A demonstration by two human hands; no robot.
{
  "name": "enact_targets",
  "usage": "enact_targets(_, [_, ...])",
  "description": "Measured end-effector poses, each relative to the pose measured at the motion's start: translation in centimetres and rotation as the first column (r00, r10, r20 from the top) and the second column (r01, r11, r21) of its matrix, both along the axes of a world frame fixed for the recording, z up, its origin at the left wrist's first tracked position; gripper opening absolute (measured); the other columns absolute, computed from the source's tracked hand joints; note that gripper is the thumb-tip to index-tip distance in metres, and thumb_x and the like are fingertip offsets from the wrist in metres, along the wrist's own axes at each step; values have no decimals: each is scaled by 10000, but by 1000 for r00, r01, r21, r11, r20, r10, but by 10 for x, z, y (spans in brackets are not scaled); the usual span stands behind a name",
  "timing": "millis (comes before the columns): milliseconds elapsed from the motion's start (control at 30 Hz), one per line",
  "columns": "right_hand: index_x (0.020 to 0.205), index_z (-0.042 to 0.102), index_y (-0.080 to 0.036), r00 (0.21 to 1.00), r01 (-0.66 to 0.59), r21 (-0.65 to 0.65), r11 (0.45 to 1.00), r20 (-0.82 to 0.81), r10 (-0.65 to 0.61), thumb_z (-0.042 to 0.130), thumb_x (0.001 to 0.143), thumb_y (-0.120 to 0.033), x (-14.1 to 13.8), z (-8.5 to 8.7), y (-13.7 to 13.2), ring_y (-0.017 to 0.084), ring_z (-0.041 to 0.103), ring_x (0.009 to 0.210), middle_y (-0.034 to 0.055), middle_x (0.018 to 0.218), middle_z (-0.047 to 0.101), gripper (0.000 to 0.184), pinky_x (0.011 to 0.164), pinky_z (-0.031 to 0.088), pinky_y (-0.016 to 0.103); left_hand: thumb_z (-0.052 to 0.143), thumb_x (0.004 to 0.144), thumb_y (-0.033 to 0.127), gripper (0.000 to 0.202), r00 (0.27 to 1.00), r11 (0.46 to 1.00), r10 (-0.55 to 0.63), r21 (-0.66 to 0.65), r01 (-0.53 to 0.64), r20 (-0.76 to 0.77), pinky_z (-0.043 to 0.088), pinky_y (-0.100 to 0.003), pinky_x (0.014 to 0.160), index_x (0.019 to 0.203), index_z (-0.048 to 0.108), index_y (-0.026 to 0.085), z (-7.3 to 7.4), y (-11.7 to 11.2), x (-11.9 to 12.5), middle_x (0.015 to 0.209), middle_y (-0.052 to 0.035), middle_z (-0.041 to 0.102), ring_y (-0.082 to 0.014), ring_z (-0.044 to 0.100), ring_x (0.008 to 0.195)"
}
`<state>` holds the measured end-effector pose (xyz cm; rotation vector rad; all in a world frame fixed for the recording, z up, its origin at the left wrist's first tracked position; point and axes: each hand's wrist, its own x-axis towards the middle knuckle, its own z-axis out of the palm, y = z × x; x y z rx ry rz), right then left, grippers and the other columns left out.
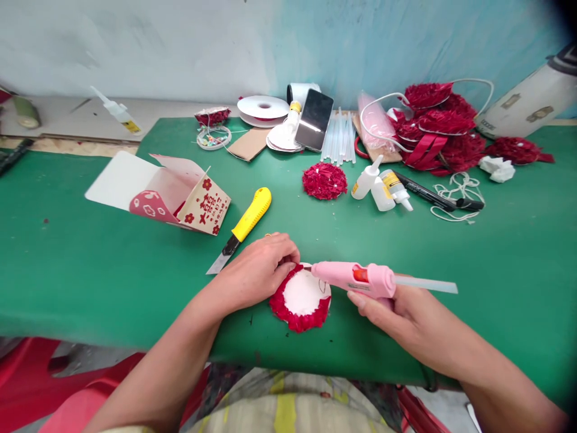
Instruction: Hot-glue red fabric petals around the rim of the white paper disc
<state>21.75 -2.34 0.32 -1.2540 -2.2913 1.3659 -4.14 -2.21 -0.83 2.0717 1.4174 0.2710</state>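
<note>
A round white disc [303,291] lies on the green table near its front edge, with crinkled red fabric trim [300,322] around most of its rim. A gap in the trim shows at the disc's upper right. My left hand [259,267] has its fingers pinched on the trim at the upper left of the disc. In my right hand [396,310] is a pink hot glue gun [349,276], with a clear glue stick [428,284] poking out of its back. The gun's nozzle points left, close to my left fingertips; whether it touches the trim I cannot tell.
Left of the disc lies a yellow utility knife [252,215], blade out, beside an open printed box [198,204]. Beyond are a finished red rosette [324,181], small glue bottles [366,179], a phone [314,119], glue sticks [338,137] and a red rosette pile [439,123].
</note>
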Motion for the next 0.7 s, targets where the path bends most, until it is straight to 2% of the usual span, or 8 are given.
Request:
enact_targets(133, [708, 543, -222, 1000, 13, -20, 1000, 18, -13, 433, 979, -391, 2, -3, -1, 124, 463, 492, -25, 557, 495, 339, 406, 334, 226, 431, 908, 132, 170, 999, 999, -27, 20, 28, -30, 426, -315, 776, 875, 591, 180, 1, -1, 0, 887, -31, 599, -185, 524, 868])
enact_targets(300, [754, 583, -215, 1000, 22, 20, 1000, 5, -22, 447, 973, -376, -2, -1, -2, 137, 514, 562, -3, 660, 571, 303, 466, 402, 228, 412, 928, 147, 197, 997, 998, -48, 43, 50, -57, 425, -321, 783, 884, 602, 175, 0, -1, 1, 905, -36, 589, -185, 520, 874])
enact_targets(433, [883, 628, -210, 999, 21, 48, 999, -25, -20, 448, 973, -348, -5, 1, -1, 155, 566, 647, 19, 781, 633, 244, 554, 466, 243, 405, 939, 167, 211, 996, 996, -57, 62, 61, -67, 422, -328, 802, 877, 607, 175, 1, -1, 1, 905, -40, 587, -186, 521, 871])
enact_targets(600, [691, 558, -203, 1000, 23, 99, 995, -7, -22, 465, 965, -329, -4, 0, -4, 131, 512, 590, -3, 682, 586, 316, 527, 443, 229, 421, 922, 146, 188, 996, 995, -52, 76, 58, -74, 420, -319, 783, 849, 591, 178, 1, -1, 2, 872, -33, 593, -185, 526, 853])
enact_targets(700, [686, 570, -207, 999, 36, 135, 990, 12, -38, 473, 960, -341, -1, 0, -4, 141, 515, 604, 0, 673, 578, 319, 530, 447, 240, 424, 919, 149, 185, 996, 996, -46, 78, 53, -78, 422, -315, 764, 843, 590, 178, 1, -1, 3, 866, -34, 596, -185, 533, 848])
